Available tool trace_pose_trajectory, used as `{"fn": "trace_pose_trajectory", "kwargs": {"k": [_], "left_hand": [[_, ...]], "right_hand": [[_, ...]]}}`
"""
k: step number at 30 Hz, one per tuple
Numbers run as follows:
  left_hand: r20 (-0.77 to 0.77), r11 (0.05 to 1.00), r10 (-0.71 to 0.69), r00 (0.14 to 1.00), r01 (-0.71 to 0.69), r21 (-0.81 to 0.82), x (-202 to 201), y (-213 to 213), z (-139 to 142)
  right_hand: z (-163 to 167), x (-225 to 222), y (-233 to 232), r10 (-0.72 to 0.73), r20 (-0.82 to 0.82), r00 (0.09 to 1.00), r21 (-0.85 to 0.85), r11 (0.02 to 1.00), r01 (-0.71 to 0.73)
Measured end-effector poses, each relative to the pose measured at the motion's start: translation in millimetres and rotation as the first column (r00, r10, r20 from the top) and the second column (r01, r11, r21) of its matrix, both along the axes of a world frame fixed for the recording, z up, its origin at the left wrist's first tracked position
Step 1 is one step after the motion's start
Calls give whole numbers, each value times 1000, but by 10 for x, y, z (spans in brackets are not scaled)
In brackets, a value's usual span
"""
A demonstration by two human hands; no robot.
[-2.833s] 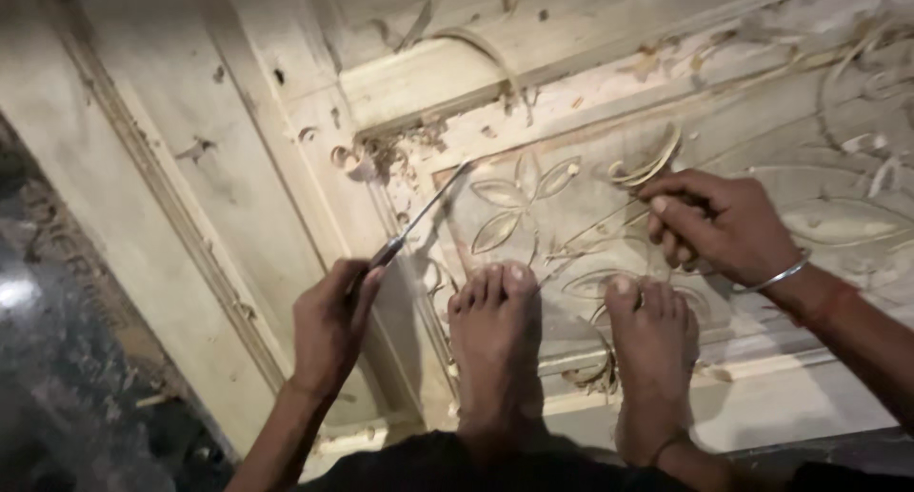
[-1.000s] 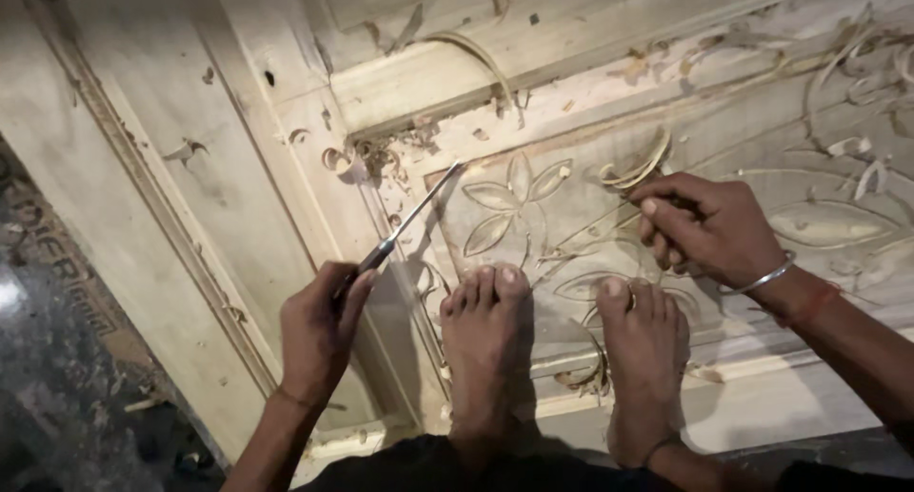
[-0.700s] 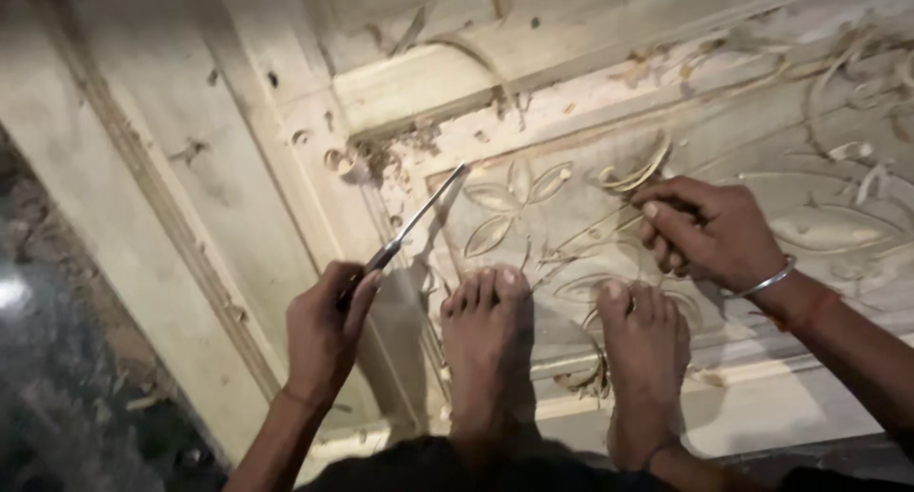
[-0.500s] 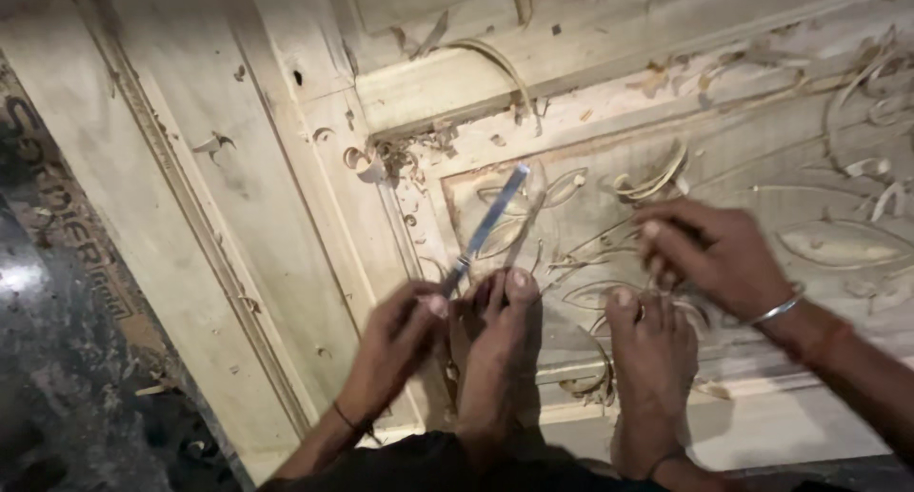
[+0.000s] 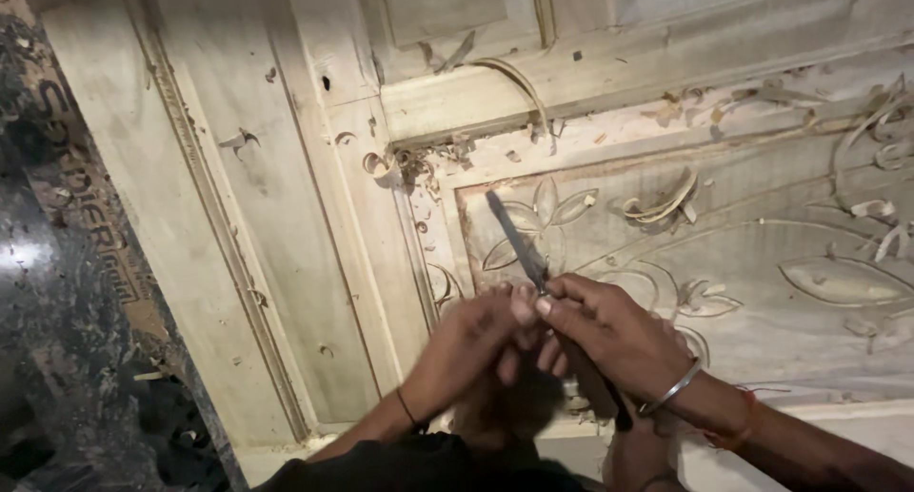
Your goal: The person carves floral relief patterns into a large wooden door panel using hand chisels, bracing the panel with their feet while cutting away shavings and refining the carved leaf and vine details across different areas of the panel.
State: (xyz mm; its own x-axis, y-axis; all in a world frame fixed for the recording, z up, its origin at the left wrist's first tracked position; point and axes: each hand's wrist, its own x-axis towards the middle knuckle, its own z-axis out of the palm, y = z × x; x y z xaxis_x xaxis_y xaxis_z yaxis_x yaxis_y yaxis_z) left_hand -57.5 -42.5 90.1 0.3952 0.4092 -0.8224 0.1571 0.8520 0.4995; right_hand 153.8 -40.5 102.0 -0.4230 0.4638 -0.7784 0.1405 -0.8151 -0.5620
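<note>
- Dark garment (image 5: 419, 468), bottom edge of view: the person's own clothing, nearest item, partly covering the lower forearms.
- Bare feet (image 5: 505, 411), just beyond the garment: planted on the wood, largely hidden behind the two hands and blurred in shadow.
- Left hand (image 5: 471, 344): fingers curled, pressed against the right hand at the tool's shaft; thin dark band at the wrist. Whether it truly grips the shaft cannot be told, since the right hand's fingers lie across it.
- Right hand (image 5: 609, 335): closed round the tool, thumb and forefinger pinching the shaft; silver metal bangle (image 5: 671, 389) on the wrist, reddish thread further up the forearm.
- Long slim steel carving chisel with dark handle (image 5: 538, 273): handle end showing below the right hand, blade slanting up and left, tip resting on the carved panel by the leaf motif.
- Pale carved wooden door panel (image 5: 762, 235), lying flat: incised leaves and curling vine lines; the hands stand in the way of its lower left corner.
- Curled pale wood shavings (image 5: 657, 206): scattered over the carving, with a denser heap near the panel's upper left corner.
- Plain moulded wooden door frame (image 5: 286, 216), left of the carving: long grooved rails, a few small nicks and one dark hole.
- Dark glossy stone floor (image 5: 38, 292), far left: bright reflection, debris.
- Brown flat cardboard strip (image 5: 100, 235), between floor and frame: dark printed lettering running along its length.
</note>
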Motion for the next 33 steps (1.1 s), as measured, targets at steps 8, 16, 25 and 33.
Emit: {"fn": "trace_pose_trajectory", "kwargs": {"k": [8,16,25,33], "left_hand": [[204,881,469,859,-471,-40,187,373,-295],[270,762,641,719,-638,-110,359,348,-440],[184,752,655,733,-657,-60,346,358,-494],[167,774,630,759,-632,-47,271,375,-580]], "right_hand": [[18,-217,60,-37,-45,998,-78,996,34],[-54,-287,103,-98,-73,993,-228,971,79],[36,-401,226,-35,-42,999,-157,987,28],[-6,-508,214,-108,-71,992,-239,967,89]]}}
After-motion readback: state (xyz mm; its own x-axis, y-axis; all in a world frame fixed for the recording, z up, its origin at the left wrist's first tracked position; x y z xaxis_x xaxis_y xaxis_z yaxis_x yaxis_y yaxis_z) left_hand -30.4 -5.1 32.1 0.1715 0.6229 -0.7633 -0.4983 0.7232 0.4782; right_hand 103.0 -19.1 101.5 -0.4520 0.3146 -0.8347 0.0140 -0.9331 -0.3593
